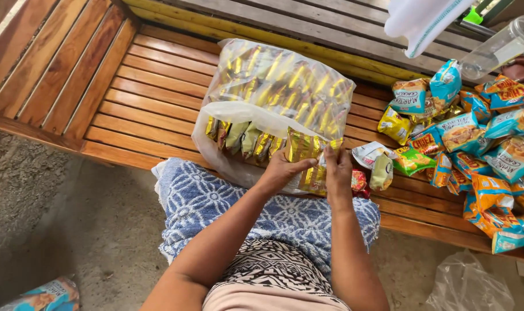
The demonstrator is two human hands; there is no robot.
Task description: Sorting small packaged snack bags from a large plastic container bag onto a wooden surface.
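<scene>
I see left hand [282, 170] and right hand [338, 168] both pinching gold sachet strip [306, 151] at frame centre, over clear bag [273, 86]. My advice: grip strip edges evenly, feed flat into bag mouth.

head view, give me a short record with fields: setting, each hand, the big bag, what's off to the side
setting: wooden slatted bench
left hand: grips the gold snack packets
right hand: pinches the same packets from the other side
big bag: clear plastic bag full of gold packets, lying on the bench
side: pile of blue and orange snack packs
lap: blue patterned towel
</scene>
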